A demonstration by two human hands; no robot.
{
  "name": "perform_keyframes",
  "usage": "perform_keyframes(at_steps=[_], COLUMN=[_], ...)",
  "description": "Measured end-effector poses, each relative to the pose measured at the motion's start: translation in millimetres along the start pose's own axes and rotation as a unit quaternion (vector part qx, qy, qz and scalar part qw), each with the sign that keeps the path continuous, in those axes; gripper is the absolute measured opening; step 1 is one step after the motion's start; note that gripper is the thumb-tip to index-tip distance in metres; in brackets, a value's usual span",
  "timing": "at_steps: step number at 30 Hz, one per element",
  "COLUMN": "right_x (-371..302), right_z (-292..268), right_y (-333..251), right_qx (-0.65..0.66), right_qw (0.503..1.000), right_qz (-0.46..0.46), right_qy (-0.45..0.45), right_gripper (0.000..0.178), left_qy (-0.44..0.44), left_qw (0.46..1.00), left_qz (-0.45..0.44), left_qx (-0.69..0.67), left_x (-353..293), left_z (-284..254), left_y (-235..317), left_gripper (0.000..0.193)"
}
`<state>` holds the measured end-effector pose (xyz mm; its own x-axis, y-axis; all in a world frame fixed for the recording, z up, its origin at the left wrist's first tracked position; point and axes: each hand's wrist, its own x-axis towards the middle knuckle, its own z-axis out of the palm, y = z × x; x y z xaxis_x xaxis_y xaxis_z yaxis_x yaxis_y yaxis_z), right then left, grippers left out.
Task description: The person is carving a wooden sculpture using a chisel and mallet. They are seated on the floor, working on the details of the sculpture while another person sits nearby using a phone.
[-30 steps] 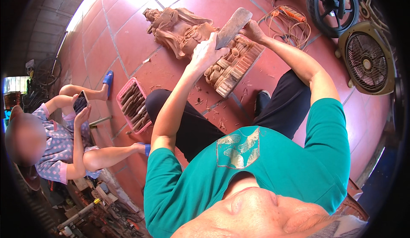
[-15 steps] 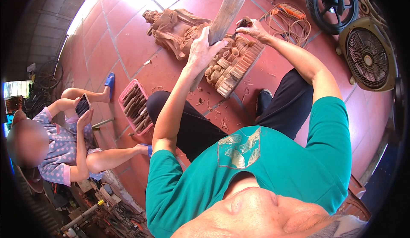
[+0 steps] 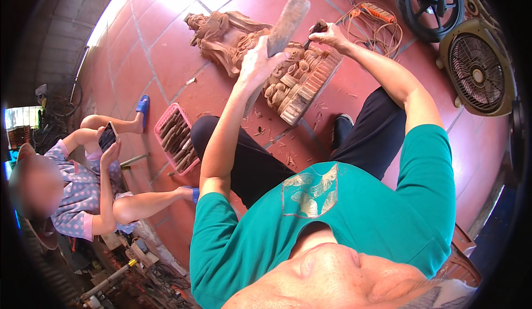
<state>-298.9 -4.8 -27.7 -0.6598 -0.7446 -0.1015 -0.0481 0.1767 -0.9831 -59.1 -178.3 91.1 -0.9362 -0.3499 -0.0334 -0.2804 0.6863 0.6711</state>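
Observation:
A reddish-brown wood carving (image 3: pixel 219 37) lies on the tiled floor in front of me, a draped figure on a blocky carved base. My left hand (image 3: pixel 256 68) is wrapped round a long flat wooden bat (image 3: pixel 290 22), raised over the carving's middle. In my right hand (image 3: pixel 332 36) is a chisel (image 3: pixel 319 26); its dark handle stands up and its blade points down at the base. Whether the blade touches the wood I cannot tell. The bat's upper end is apart from the chisel handle.
By my left knee sits a pink basket (image 3: pixel 160 125) with several wooden-handled tools. Wood chips (image 3: pixel 291 158) litter the floor. At left a seated person (image 3: pixel 83 187) holds a phone. An orange power strip (image 3: pixel 378 13) with tangled cord, a wheel and a fan (image 3: pixel 477 75) are at right.
The bat in my left hand has shifted a little to the left and down, away from the chisel. My right hand with the chisel has hardly moved.

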Motion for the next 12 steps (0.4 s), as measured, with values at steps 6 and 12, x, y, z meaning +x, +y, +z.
perform_keyframes(at_steps=[6, 12], right_x=[-0.2, 9.9], right_z=[7.1, 20.6], right_y=[-21.0, -38.8], right_qx=[0.017, -0.059], right_qw=[0.999, 0.997], right_qz=[-0.035, -0.038], right_qy=[-0.017, -0.028], right_gripper=[0.032, 0.036], left_qy=[0.054, 0.025], left_qw=[0.993, 0.948], left_qz=[-0.009, -0.046], left_qx=[-0.108, -0.314], left_x=[-8.1, -12.5], left_z=[-19.1, -19.0], left_y=[-10.5, -12.8], left_gripper=[0.062, 0.066])
